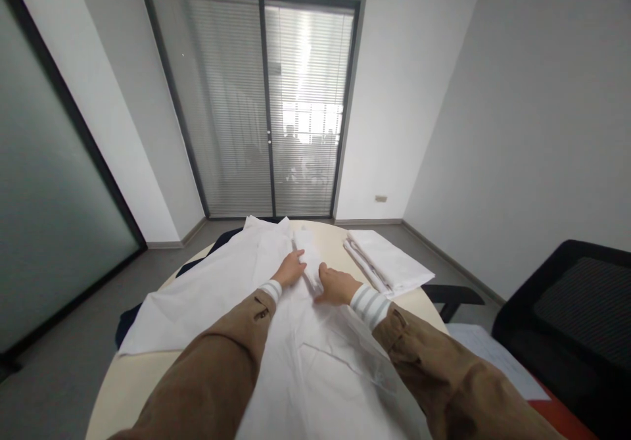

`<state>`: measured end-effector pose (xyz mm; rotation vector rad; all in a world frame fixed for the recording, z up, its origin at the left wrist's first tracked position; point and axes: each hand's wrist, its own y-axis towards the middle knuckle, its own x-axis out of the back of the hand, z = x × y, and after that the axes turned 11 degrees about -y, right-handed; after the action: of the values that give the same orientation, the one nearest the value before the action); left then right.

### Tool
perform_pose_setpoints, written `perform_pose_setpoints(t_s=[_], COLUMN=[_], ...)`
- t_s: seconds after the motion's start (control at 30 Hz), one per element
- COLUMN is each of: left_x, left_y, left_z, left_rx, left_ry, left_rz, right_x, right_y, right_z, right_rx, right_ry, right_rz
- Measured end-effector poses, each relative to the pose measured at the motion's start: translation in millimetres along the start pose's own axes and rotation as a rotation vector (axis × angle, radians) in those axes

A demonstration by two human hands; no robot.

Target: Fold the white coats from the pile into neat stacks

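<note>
A white coat (pixel 211 289), long and with a pocket slit showing, is spread over the round table and runs toward me past the bottom of the view. Its sleeve (pixel 306 246) lies folded back in a narrow strip along the right side. My left hand (pixel 290 269) grips the left edge of that strip, fingers closed on the cloth. On the other side, my right hand (pixel 338 285) pinches the near end of the sleeve between thumb and fingers. The fingertips of both hands are partly hidden by the fabric.
A folded white garment (pixel 389 262) lies at the table's right edge. Dark cloth (pixel 197 262) shows from under the coat at the left. A black mesh chair (pixel 576 302) stands at right, with papers (pixel 493 358) on a red surface beside the table (pixel 125 387).
</note>
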<state>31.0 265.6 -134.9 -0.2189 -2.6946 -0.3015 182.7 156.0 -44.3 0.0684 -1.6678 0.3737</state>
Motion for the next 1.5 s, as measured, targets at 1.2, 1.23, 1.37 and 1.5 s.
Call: perform_pose_setpoints(t_s=[1.2,1.23,1.37,1.5], left_x=[30.4,32.1,33.9,34.4], left_y=[-125,-128,-130,-129], left_z=[-3,0,12,15], left_rx=[-0.306,-0.311,-0.329,-0.397], left_ry=[0.210,0.201,0.284,0.355], left_rz=[0.074,0.094,0.194,0.240], right_x=[-45,-46,-62,-80], right_y=[-27,-25,-26,-33], right_z=[35,35,41,47], right_rx=[0.204,0.241,0.324,0.342], right_ry=[0.181,0.227,0.300,0.278], right_rz=[-0.130,-0.138,-0.183,-0.399])
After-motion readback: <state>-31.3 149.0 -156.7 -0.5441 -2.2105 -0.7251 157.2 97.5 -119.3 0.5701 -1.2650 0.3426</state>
